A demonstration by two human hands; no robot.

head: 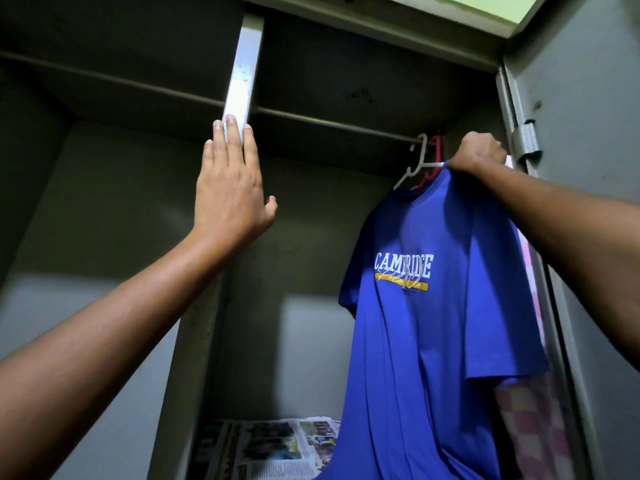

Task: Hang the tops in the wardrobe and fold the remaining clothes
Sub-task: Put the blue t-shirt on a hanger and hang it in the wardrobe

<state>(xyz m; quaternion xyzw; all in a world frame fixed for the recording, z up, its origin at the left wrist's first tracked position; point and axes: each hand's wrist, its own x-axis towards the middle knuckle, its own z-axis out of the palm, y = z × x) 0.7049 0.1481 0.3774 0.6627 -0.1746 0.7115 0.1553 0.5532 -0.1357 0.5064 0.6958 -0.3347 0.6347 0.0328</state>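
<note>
R hand [476,152] grasps blue tee [440,306] at shoulder on white hanger [414,166], prob hooked on rail [329,124] (dim up there); L hand [228,188] flat, fingers straight, bracing on divider [244,74]

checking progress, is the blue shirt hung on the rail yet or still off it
Cannot tell. The blue shirt is on a white hanger at the rail, but the right hand grips its shoulder.

The blue T-shirt [433,323], hanging just below the gripping right hand [476,152], shows "CAMBRIDGE" in white; the script under it is unreadable.
</note>
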